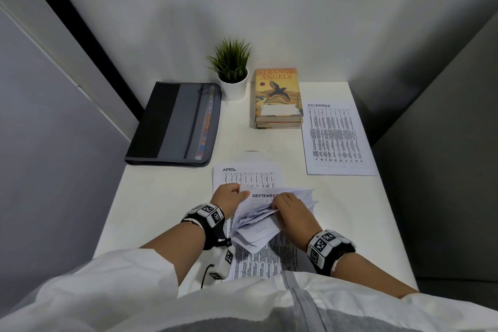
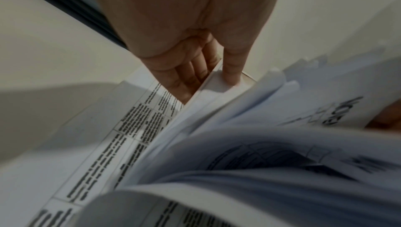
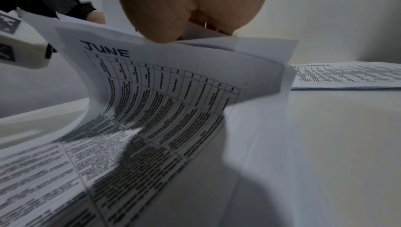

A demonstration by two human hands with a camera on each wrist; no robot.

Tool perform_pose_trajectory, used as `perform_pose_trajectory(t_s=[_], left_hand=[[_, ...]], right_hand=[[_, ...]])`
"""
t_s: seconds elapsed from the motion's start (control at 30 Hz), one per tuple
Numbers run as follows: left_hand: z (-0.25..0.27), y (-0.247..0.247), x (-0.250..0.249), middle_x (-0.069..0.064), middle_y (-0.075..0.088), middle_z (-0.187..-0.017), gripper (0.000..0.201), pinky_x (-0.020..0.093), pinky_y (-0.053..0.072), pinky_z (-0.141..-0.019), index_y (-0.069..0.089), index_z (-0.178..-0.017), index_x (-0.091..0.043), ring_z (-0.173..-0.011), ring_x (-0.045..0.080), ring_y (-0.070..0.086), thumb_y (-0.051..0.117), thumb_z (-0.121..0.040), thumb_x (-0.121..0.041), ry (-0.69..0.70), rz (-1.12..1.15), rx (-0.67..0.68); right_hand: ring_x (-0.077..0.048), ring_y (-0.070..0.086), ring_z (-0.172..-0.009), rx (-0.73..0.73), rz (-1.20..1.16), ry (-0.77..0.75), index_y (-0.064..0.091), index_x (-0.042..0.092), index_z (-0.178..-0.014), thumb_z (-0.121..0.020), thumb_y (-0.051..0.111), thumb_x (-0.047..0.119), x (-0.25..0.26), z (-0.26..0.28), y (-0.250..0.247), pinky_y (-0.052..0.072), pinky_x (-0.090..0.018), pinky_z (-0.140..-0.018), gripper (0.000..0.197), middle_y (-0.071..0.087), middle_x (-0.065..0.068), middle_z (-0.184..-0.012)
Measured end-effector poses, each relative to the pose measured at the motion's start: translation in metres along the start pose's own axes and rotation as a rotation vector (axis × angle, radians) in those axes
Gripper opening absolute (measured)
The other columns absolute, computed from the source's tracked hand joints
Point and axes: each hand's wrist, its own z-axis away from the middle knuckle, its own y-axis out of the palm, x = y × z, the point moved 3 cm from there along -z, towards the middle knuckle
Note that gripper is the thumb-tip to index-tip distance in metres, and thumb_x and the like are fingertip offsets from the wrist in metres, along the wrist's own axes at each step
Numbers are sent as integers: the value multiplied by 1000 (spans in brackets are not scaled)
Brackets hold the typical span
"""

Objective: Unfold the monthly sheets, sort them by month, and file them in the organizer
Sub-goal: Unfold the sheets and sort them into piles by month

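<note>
From the head view, both hands gripped a fanned bundle of folded sheets [image 1: 265,217] at the desk's [image 1: 167,197] six o'clock: left hand [image 1: 229,195] at its nine o'clock edge, right hand [image 1: 292,210] at three. The organizer [image 1: 175,124] lay closed at ten o'clock. At the left wrist, thumb and fingers [image 2: 188,79] pinched a fold. At the right wrist, the palm [image 3: 188,5] clasped the bundle's top above the JUNE sheet [image 3: 165,96].

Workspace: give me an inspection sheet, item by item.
Surface: white table, bare at its left part.
Job's things: closed organizer at far left; DECEMBER sheet flat at right; APRIL sheet flat at centre; folded sheets held above it, SEPTEMBER on top, JUNE sheet among them.
Clutter: potted plant; stacked books.
Grippers: left hand pinches the bundle's left edge; right hand grips its right side.
Cables: black cable hangs from the left wrist camera.
Surroundings: grey walls, nothing else seen.
</note>
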Motion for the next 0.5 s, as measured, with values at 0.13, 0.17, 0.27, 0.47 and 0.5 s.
perform_pose_trajectory(t_s=[0.13,0.17,0.27,0.47,0.5], left_hand=[[-2,-2,1,2,30,-56,46,24,24,-49,31,-57,-19,-52,16,31,64,-89,-22,-6,-42,-17],[-3,-2,1,1,30,-55,46,24,23,-48,31,-57,-19,-51,16,31,65,-88,-22,-4,-45,-12],[-4,1,3,-3,47,-54,36,22,33,-50,44,-58,-18,-50,14,41,70,-85,-21,7,-27,10],[0,2,1,-12,42,-45,37,18,30,-45,44,-59,-18,-42,7,38,70,-85,-22,4,2,23],[0,1,0,-7,36,-48,42,22,25,-47,38,-58,-17,-44,11,33,67,-87,-23,1,-22,11]], right_hand=[[-26,52,-89,-5,-14,14,56,11,-98,-90,54,13,0,1,-1,38,-31,-73,8,57,-6,-102],[-27,53,-89,-10,-16,1,56,10,-98,-89,55,11,1,1,-1,40,-32,-74,9,58,-7,-107],[-28,56,-98,-34,-18,-17,58,6,-100,-89,58,11,2,0,-1,47,-36,-85,12,55,-12,-125],[-27,49,-99,5,-7,15,56,9,-101,-91,54,14,1,-1,0,41,-36,-82,11,58,-7,-105],[-25,47,-100,1,-11,17,56,9,-100,-91,54,14,1,0,0,40,-34,-82,10,58,-7,-105]])
